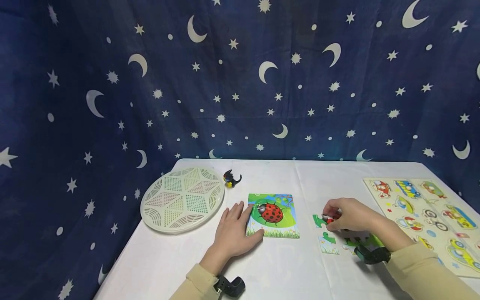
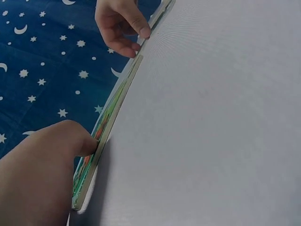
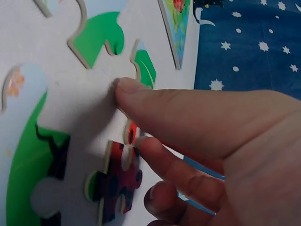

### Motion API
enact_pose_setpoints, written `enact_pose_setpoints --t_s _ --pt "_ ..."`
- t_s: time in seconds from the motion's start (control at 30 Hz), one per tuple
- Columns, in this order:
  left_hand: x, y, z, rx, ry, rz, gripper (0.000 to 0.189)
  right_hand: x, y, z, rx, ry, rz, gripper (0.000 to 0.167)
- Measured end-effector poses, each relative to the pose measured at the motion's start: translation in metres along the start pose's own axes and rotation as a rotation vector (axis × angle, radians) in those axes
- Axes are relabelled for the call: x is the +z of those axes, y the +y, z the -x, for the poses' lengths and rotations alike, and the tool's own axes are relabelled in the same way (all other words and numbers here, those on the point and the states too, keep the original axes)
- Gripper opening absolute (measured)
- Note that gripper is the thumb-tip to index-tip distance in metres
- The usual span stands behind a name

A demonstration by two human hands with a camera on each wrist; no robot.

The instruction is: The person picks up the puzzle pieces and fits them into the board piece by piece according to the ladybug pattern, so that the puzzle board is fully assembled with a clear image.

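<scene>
The left hand [image 1: 233, 233] rests, fingers spread, on the picture [image 1: 273, 216], perhaps to keep it still, while the right hand [image 1: 352, 214] bends over loose pieces [image 1: 328, 247] on the table [image 1: 279, 273], maybe pinching one; I can't tell.

Smooth printed faces top the ladybird board [image 1: 271, 214] and the loose puzzle pieces [image 3: 99, 40], whose pale, matt edges look like wood or pressed board. A pierced tray [image 1: 183, 200] appears to be smooth plastic; a small black figure [image 1: 232, 180] looks like shinier plastic. The picture board [image 1: 431, 223] resembles smooth wood. The worktop [image 1: 285, 266] shows a matt, lightly creased surface before a backdrop [image 1: 240, 75] of matt, rippled cloth.
</scene>
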State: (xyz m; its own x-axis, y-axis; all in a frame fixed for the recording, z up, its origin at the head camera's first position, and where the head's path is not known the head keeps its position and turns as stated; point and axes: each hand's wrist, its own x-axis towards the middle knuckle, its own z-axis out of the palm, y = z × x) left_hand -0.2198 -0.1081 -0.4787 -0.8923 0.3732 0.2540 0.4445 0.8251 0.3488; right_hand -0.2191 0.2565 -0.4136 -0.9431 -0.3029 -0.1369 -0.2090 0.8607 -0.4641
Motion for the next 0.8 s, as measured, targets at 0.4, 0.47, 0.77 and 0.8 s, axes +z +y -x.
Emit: enact_pose_setpoints --t_s 0.4,0.47,0.77,0.8 --pt "-0.0008 0.0003 -0.0045 0.030 0.002 -0.054 0.080 -0.0031 0.0028 0.0054 0.021 0.010 0.021 0.034" --pt "-0.0007 0.0002 -0.0046 0.036 0.002 -0.056 0.079 -0.0013 0.0030 0.0049 0.016 0.022 0.022 0.034" --pt "-0.0012 0.0014 -0.0044 0.043 -0.006 -0.068 0.078 0.0020 0.0022 0.0028 -0.009 0.047 0.022 0.031" --pt "-0.0013 0.0016 -0.0045 0.046 -0.006 -0.067 0.077 0.0022 0.0018 0.0025 -0.008 0.047 0.021 0.031"
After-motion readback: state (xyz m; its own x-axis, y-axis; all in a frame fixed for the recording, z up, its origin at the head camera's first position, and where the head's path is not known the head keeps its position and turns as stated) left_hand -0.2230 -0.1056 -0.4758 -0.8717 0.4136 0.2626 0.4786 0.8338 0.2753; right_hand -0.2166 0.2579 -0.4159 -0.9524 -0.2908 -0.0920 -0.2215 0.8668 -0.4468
